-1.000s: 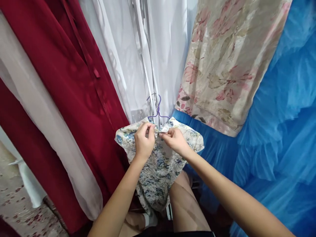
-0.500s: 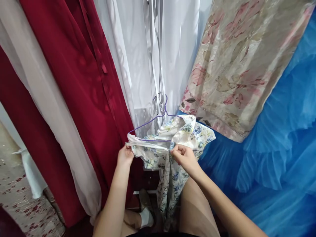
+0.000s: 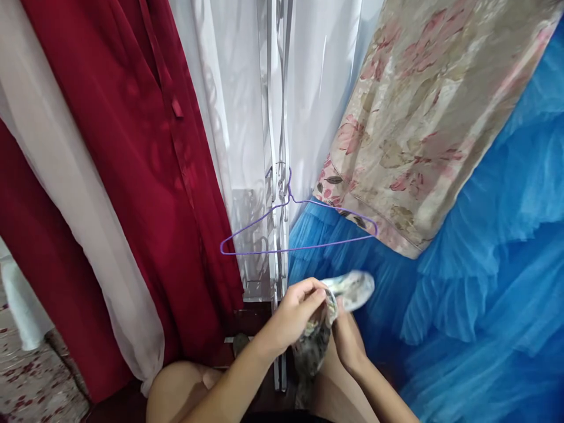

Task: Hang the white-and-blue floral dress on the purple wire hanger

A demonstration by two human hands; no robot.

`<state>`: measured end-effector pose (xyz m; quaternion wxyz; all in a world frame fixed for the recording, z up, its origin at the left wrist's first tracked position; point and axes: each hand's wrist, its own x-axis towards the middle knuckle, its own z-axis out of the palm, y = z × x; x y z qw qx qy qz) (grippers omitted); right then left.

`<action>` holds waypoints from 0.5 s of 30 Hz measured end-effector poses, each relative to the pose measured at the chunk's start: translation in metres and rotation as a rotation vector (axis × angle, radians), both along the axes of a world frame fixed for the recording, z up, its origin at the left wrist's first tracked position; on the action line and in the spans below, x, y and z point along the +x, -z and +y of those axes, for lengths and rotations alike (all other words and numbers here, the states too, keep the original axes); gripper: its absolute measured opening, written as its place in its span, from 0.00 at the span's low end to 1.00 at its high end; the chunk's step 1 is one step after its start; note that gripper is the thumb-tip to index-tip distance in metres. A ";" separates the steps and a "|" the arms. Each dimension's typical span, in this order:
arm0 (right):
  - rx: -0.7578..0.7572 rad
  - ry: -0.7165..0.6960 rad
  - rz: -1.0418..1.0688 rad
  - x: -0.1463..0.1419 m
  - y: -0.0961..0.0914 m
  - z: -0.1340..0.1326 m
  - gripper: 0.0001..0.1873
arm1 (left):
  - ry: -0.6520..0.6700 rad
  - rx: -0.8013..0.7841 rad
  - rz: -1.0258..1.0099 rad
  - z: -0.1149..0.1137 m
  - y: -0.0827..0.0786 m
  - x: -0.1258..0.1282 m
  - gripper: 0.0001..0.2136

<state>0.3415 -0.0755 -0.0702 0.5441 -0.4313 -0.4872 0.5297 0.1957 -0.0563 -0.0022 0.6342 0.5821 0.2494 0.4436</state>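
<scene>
A floral garment (image 3: 314,346), white with blue and yellow print, is bunched between my hands below the hanger. My left hand (image 3: 304,302) pinches its edge near the top. Against the other side of the cloth, my right hand (image 3: 348,335) is closed on it, its fingertips partly hidden. A pale flap of the garment, blurred by motion, sticks out to the right above my right hand. Above both hands hangs the purple wire hanger (image 3: 299,249), bare, its hook at the white straps.
Dark red fabric (image 3: 176,247) and a sheer pale cloth (image 3: 110,264) hang on the left. White fabric (image 3: 247,117) hangs behind the hanger. A beige floral panel (image 3: 409,129) and blue ruffled tulle (image 3: 476,282) fill the right. My bare knee (image 3: 176,388) is below.
The floral garment has come off the purple hanger and moved down toward my body. My left hand has moved right, close to my right hand; the hanger now hangs bare.
</scene>
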 end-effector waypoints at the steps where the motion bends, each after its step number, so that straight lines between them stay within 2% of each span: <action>1: -0.061 -0.069 0.059 -0.002 -0.008 -0.002 0.39 | -0.060 0.084 0.066 -0.001 0.003 0.003 0.11; 3: -0.196 -0.241 0.135 -0.002 -0.020 -0.008 0.39 | -0.209 0.216 0.171 0.004 0.012 0.000 0.10; 5: -0.282 -0.425 0.118 0.001 -0.026 -0.015 0.33 | -0.314 0.272 0.258 0.010 0.021 -0.009 0.10; 7: -0.304 -0.539 0.069 0.005 -0.029 -0.022 0.27 | -0.290 0.243 0.313 0.011 0.027 -0.022 0.11; 9: -0.294 -0.553 0.045 0.008 -0.033 -0.025 0.24 | -0.109 0.135 0.322 0.004 0.033 -0.034 0.15; 13: -0.168 -0.405 -0.012 0.019 -0.050 -0.009 0.17 | 0.336 -0.032 0.426 -0.023 0.050 -0.060 0.24; 15: -0.061 -0.348 -0.148 0.028 -0.062 0.006 0.15 | 0.427 -0.021 0.502 -0.033 0.062 -0.078 0.23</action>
